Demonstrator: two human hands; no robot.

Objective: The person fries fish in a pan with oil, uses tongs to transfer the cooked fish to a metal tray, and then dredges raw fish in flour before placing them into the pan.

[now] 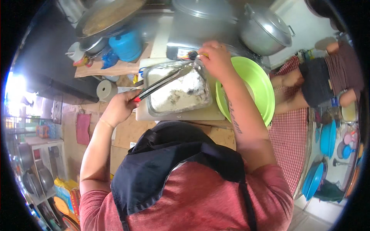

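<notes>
My left hand (122,105) grips a pair of metal tongs (164,83) by the end, near a red piece. The tongs slant over a rectangular tray (177,108) of white powder, which has grey, clumpy patches. Under the tray lies a pale cutting board (190,116). My right hand (216,59) is beyond the tray's far right corner, its fingers beside a black knob (192,55) on the front of a gas stove (173,53). Whether they hold anything is unclear. Below my right forearm stands a lime-green basin (260,89).
A large pan (112,17) with brownish contents and lidded metal pots (264,31) stand at the back. A blue gas cylinder (126,44) and a paper roll (106,90) are on the left. To the right, another person (315,80) is beside a red-checked cloth (289,144).
</notes>
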